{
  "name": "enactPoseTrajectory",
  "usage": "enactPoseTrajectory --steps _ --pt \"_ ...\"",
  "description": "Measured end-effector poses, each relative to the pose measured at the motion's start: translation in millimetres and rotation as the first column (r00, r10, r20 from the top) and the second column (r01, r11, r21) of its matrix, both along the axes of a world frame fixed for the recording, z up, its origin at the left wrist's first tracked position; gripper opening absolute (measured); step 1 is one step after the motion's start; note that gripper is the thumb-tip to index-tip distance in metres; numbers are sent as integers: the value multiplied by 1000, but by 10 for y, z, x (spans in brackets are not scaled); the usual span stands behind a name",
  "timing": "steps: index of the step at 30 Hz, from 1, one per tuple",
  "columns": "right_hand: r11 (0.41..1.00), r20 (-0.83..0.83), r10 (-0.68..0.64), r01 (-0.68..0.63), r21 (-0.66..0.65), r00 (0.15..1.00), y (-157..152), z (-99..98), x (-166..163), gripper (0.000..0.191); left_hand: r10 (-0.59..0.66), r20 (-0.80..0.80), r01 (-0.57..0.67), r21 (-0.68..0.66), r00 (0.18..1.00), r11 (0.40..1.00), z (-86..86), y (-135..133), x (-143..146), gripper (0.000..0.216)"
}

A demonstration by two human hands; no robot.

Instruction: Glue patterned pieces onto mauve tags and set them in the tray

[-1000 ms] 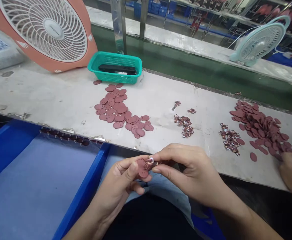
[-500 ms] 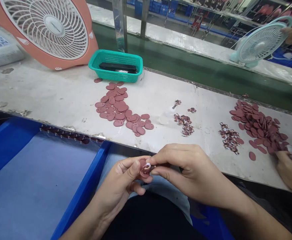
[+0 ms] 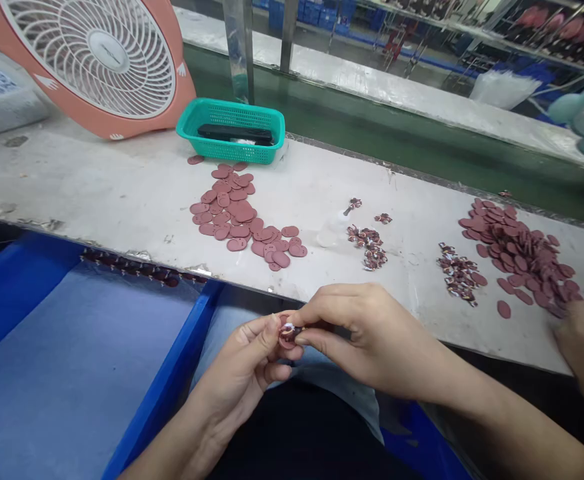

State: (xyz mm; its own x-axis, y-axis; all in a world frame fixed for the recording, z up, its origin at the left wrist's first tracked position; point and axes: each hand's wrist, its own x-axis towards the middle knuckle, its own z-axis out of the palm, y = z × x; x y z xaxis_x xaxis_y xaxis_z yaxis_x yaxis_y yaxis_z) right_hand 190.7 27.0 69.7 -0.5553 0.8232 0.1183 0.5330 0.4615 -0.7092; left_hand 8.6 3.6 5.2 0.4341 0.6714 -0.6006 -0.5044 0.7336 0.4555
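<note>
Over my lap, my left hand pinches a reddish-brown oval disc by its edge. My right hand holds a small painted figure, dark brown with white bits, between thumb and forefinger, pressed against the face of the disc. My fingers hide part of both pieces. On the bench beyond lies a spread of the same oval discs, some with small holes. To its right sits a cluster of small painted figures, next to a small translucent bottle with a dark tip.
A green basket holding dark items and an orange fan stand at the back left. A blue bin is at my left. Right lie more figures and a disc pile, beside another person's hand.
My right hand has shifted slightly left, bringing the figure further over the disc. The other person's hand has moved at the right, and the light-blue fan has shifted towards the right edge.
</note>
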Motion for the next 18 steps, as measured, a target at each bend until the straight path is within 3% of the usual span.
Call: enactPoseTrajectory --steps 11,18 --pt "999 41 -3 5 -45 999 27 -59 -9 10 40 33 -37 -86 999 996 -47 13 40 27" --pt "999 60 3 0 -46 998 24 -86 -27 10 68 53 -63 -89 996 994 -69 -7 44 13"
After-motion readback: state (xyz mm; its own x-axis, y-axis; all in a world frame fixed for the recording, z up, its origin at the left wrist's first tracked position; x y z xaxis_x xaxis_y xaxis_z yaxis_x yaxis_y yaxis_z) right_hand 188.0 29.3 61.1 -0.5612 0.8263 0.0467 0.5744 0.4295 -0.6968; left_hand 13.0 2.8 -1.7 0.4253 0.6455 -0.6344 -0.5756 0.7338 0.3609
